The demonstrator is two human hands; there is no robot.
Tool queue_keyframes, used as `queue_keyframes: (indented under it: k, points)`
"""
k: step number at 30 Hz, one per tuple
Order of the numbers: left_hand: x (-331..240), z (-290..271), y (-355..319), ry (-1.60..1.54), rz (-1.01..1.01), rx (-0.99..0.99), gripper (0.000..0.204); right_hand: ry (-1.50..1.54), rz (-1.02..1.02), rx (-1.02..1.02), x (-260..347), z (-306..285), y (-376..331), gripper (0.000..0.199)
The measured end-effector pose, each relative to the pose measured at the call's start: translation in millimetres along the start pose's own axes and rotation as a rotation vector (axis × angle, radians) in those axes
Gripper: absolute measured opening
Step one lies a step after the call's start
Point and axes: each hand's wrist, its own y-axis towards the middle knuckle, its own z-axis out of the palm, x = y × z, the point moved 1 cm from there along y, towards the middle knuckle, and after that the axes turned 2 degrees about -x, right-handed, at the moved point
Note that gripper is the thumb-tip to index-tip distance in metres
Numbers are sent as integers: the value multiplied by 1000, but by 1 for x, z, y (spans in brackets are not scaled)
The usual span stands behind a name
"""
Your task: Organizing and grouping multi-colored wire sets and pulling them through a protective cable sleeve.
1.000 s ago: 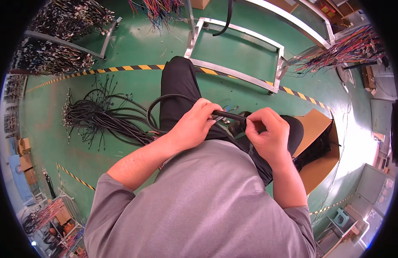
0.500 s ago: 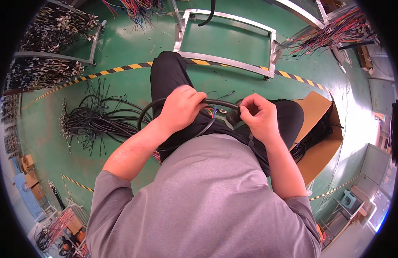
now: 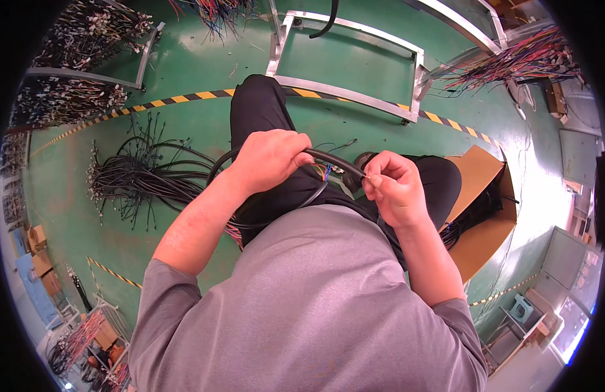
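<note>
A thick black cable (image 3: pixel 337 161) runs in a loop across my lap. My left hand (image 3: pixel 273 157) is closed around it, thumb resting along its top. At the cable's right end, my right hand (image 3: pixel 395 186) makes a pinch, fingertips at the tip; what lies between them is too small to make out. Several thin coloured wires (image 3: pixel 325 171) show below the cable, between my legs. The cable's far side curls back under my left forearm, where part of it is hidden.
A bundle of black cables with connectors (image 3: pixel 142 175) lies on the green floor at left. An open cardboard box (image 3: pixel 484 245) holding black cables stands by my right knee. Ahead are a metal frame (image 3: pixel 348 91) and a striped floor line (image 3: pixel 191 98). Racks of wire harnesses (image 3: pixel 74 98) stand far left.
My right hand has turned and lowered slightly, its fingers now pinched closer at the cable's end. The cable between my hands slopes down more to the right. The left hand keeps its grip.
</note>
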Motion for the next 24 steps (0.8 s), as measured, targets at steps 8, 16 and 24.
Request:
queue_keyframes:
  k: [8,16,24]
  points:
    - [4,-5,-6,-22,5,15,36,66,-65,65,-4,-12,-2,16]
    - [0,-9,0,-28,4,-5,31,-809,-597,-12,30,4,-12,41]
    - [-5,-8,1,-115,-30,100,36,-1143,-893,-104,30,10,-8,18]
